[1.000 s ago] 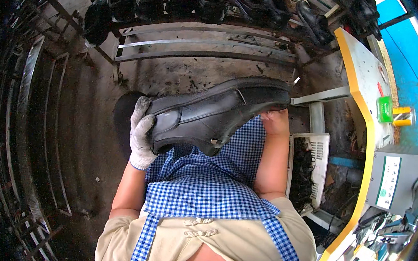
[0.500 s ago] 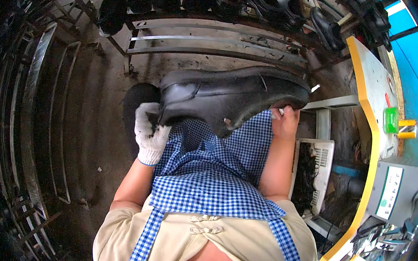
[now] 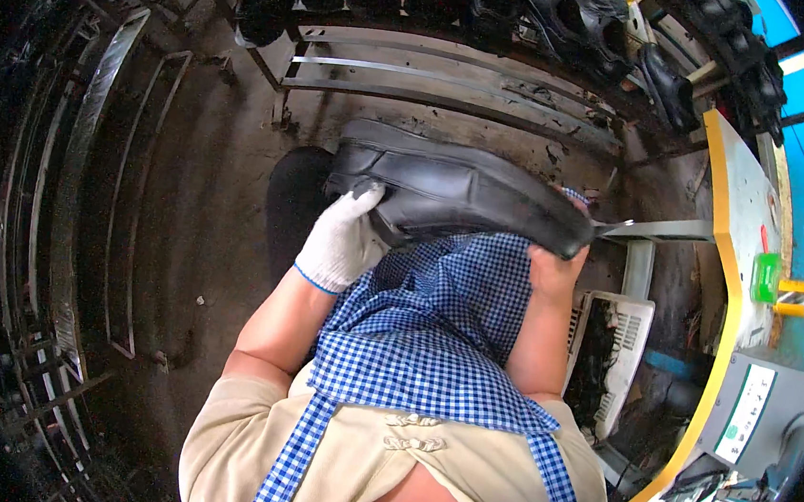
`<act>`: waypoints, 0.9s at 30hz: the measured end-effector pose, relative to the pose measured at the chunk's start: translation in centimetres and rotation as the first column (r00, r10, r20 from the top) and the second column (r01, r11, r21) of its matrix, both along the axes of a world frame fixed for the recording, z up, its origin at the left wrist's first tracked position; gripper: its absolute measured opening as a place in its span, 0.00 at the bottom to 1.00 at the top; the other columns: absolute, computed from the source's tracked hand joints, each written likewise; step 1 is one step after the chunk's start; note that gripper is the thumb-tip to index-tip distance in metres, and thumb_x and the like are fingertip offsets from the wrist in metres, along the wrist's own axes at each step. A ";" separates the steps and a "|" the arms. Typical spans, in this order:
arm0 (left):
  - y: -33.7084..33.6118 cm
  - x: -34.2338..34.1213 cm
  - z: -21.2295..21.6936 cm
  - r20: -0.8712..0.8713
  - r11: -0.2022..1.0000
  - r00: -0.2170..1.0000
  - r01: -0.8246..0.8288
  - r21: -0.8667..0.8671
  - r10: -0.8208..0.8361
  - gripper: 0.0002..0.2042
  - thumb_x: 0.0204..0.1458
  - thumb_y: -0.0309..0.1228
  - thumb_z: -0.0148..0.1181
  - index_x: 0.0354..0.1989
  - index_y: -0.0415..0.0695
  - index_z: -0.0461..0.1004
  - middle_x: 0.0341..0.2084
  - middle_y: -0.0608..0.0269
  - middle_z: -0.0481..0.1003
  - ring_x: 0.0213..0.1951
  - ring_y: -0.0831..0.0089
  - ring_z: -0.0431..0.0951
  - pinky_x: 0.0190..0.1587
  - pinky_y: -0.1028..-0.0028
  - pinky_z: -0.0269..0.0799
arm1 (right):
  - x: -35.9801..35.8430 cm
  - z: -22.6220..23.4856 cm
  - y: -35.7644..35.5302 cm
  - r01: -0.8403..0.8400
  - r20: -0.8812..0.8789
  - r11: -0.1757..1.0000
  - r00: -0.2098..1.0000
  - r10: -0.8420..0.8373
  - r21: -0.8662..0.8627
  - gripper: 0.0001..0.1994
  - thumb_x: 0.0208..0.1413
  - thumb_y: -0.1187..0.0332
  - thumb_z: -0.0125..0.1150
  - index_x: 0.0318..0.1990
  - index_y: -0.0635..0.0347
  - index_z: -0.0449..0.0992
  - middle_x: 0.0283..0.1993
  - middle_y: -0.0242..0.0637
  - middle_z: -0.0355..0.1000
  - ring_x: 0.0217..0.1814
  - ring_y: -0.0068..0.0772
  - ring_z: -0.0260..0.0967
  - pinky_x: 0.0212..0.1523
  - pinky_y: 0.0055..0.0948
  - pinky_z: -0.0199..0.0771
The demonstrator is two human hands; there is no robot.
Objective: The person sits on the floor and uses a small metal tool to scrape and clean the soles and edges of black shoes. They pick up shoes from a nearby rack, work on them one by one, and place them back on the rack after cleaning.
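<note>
Up top, a rack (image 3: 359, 87) is carrying a row of black shoes (image 3: 549, 15). At right, a white bin (image 3: 629, 362) is holding dark scraps. One shoe (image 3: 470, 188) is hanging sideways over the apron (image 3: 455, 303), between both grips: the gloved left hand (image 3: 344, 236) is clasping its heel, the bare right hand (image 3: 556, 269) is cupping its toe. Far right, a red stick (image 3: 764, 238) is showing above a green tub (image 3: 765, 277).

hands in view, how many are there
2: the gloved left hand at the heel of the black shoe, the bare right hand at its toe, partly hidden by it.
</note>
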State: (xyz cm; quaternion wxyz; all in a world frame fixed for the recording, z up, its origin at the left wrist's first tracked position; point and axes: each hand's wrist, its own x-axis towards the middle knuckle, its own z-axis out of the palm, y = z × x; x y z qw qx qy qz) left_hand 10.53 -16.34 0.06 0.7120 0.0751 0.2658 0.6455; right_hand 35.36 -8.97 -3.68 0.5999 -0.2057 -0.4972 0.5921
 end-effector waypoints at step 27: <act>-0.4 0.8 0.9 -0.257 0.989 0.956 0.149 0.006 -0.143 0.25 0.47 0.25 0.64 0.57 0.42 0.70 0.52 0.58 0.75 0.56 0.64 0.73 0.61 0.63 0.66 | -0.5 13.1 -0.4 -0.321 0.874 0.820 0.287 -0.392 0.473 0.19 0.51 0.75 0.62 0.51 0.43 0.80 0.34 0.35 0.69 0.27 0.33 0.70 0.27 0.29 0.73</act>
